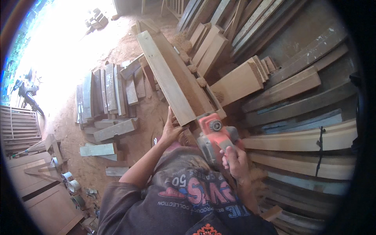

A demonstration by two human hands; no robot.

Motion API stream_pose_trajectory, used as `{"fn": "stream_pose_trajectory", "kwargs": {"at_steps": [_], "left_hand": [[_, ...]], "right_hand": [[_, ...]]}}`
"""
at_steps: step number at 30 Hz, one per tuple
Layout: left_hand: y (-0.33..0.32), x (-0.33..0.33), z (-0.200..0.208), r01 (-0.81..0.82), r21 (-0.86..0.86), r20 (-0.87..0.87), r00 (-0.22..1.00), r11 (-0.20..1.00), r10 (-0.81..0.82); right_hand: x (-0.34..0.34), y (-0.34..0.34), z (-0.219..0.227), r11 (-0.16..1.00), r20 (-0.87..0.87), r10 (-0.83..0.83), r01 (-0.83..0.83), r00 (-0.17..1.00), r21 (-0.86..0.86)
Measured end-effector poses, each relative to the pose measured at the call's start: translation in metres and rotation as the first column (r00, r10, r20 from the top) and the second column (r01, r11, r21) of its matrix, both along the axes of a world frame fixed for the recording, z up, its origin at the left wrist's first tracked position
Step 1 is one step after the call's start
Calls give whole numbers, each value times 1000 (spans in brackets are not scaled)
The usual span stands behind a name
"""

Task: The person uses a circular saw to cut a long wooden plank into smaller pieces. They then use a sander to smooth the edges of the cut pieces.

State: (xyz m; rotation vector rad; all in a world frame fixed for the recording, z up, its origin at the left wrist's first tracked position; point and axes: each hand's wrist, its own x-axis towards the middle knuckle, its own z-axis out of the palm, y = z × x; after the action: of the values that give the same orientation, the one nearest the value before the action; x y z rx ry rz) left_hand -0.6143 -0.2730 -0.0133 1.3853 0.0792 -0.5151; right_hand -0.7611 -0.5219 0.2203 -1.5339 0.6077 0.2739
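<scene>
A pale wooden board (pixel 166 78) lies lengthwise on a narrow wooden bench (pixel 184 80), its near end close to my body. My left hand (pixel 172 131) grips the near left corner of that board, one finger stretched along its side and the others partly hidden below the end. My right hand (pixel 235 161) is wrapped round the handle of a red and grey electric planer (pixel 215 133). The planer is tilted just off the near right end of the board; whether it touches the bench I cannot tell.
Cut timber pieces (pixel 235 84) and long planks (pixel 293 141) are stacked to the right. More boards (pixel 109 90) lie on the dirt floor (pixel 66 137) at left. Panelled doors (pixel 55 207) and several tins (pixel 69 182) are at the lower left. Wood shavings (pixel 182 41) lie beside the bench.
</scene>
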Motion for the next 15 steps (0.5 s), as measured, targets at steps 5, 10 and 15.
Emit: {"fn": "stream_pose_trajectory", "kwargs": {"at_steps": [5, 10, 15], "left_hand": [[5, 1, 6, 47, 57, 17, 999, 997, -48], [3, -5, 3, 34, 171, 107, 993, 985, -53], [2, -11, 5, 40, 154, 64, 997, 987, -50]], "right_hand": [[50, 14, 4, 982, -100, 159, -168, 982, -90], [119, 39, 1, 979, -84, 185, -191, 979, -65], [265, 76, -14, 948, 148, 311, -296, 939, -116]]}}
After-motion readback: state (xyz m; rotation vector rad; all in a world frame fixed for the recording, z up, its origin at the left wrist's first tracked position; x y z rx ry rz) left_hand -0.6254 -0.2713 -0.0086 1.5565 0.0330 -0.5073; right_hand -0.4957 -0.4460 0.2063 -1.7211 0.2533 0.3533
